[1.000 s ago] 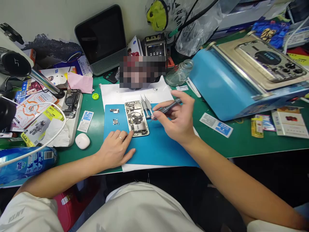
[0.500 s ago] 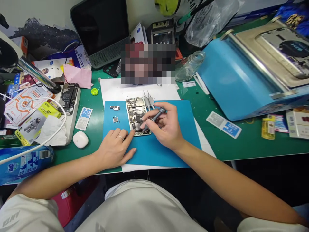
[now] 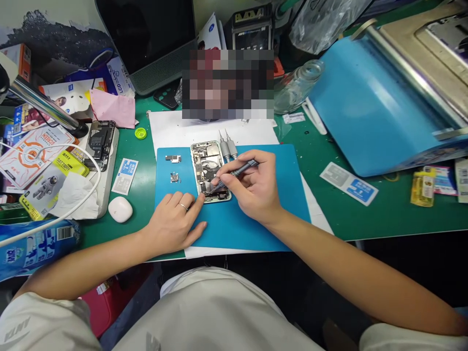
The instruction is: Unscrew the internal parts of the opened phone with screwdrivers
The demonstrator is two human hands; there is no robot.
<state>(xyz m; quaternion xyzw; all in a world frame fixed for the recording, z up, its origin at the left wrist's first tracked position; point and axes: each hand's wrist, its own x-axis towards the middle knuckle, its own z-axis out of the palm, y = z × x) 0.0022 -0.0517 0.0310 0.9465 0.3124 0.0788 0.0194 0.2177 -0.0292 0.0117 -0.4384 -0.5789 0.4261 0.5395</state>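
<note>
An opened smartphone (image 3: 200,170) with bare inner parts lies on a blue mat (image 3: 248,231). My right hand (image 3: 256,187) is closed around a slim grey screwdriver (image 3: 244,168), which slants down to the left. Its tip is over the lower part of the phone; I cannot tell which screw or part it touches. My left hand (image 3: 179,217) rests on the mat holding nothing, its index fingertip at the phone's lower left corner and its thumb apart. Two more grey screwdrivers (image 3: 228,146) lie beside the phone's upper right edge. Small removed phone parts (image 3: 173,159) sit left of it.
Left on the green bench (image 3: 146,139) are a white earbud case (image 3: 120,209), another opened phone (image 3: 100,141), boxes and a white cable (image 3: 87,192). A glass jar (image 3: 298,90) and a blue-covered machine (image 3: 351,107) stand at the right. A blurred patch hides the back middle.
The screwdriver in my right hand now lies at a lower slant, with its tip further left on the phone's lower part. My left hand stays in place. The view has shifted slightly.
</note>
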